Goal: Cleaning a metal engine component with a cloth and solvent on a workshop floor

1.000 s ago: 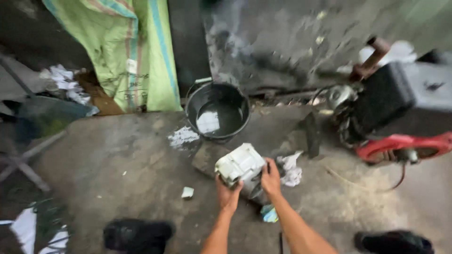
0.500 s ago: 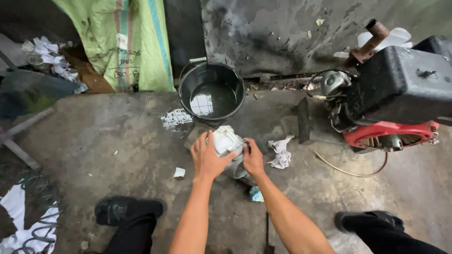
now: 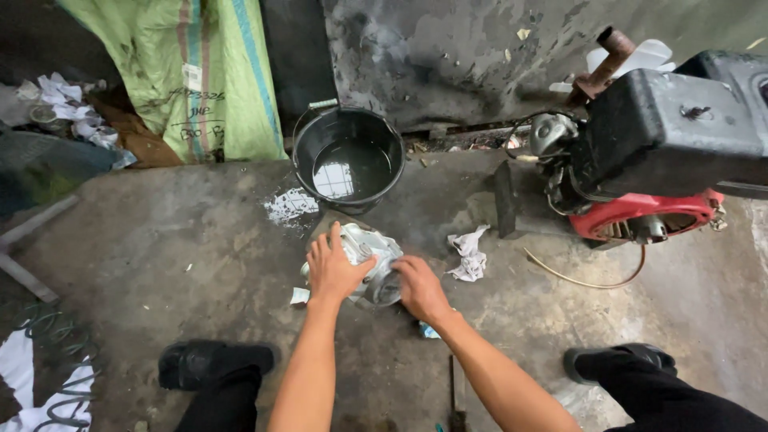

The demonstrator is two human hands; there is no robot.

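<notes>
A grey cast-metal engine part (image 3: pixel 374 258) lies on the concrete floor in front of me. My left hand (image 3: pixel 334 268) is pressed flat on its left side, fingers spread over the casting. My right hand (image 3: pixel 421 288) grips its right lower edge, near a round opening. Both forearms reach down from the bottom of the view. Much of the part is hidden under my hands.
A black bucket (image 3: pixel 320 128) holding dark liquid stands just beyond the part. A black and red small engine (image 3: pixel 664 152) sits at the right. A crumpled rag (image 3: pixel 468 254) lies between them, a green sack (image 3: pixel 200 72) leans at the back left, and my black shoes (image 3: pixel 204 364) flank my arms.
My left hand has slid from gripping the part's top to lying flat on its left side. The part has turned and sits lower on the floor. The view has moved closer.
</notes>
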